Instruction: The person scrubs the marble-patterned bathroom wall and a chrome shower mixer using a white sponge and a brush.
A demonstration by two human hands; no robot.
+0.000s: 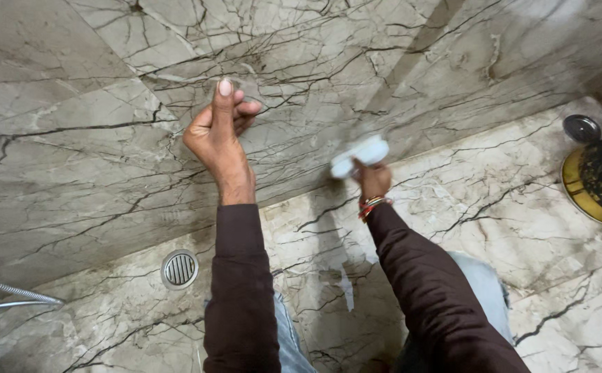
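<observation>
My left hand (217,135) pinches something small against the marble wall (73,138) at upper centre; my right hand (372,179) grips a white brush (360,156).

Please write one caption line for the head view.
Left hand on marble wall, right hand holding white brush.
</observation>
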